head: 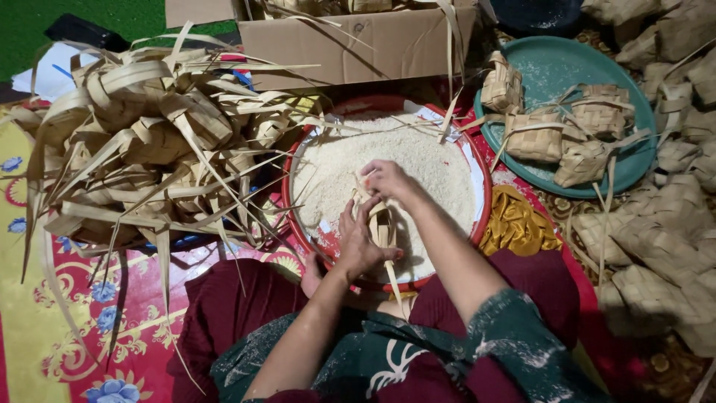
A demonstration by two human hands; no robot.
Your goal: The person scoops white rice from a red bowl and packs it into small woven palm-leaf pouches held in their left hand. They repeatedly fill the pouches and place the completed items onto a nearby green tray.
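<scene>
While the left hand point(360, 242) grips a woven leaf pouch point(382, 227) over the red basin point(477, 168) of rice point(373, 160), the right hand point(386, 179) pinches its top, fingers closed. Empty leaf casings point(142, 142) piled left; filled pouches point(567, 134) on teal tray point(552, 67) right; cardboard box point(373, 45) behind.

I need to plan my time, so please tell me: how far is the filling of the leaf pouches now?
Done: several closed woven pouches lie on the teal plate, more at right. In hand: the left hand holds one pouch over the rice basin while the right hand works at its top. Left: a big pile of empty pouches.
</scene>
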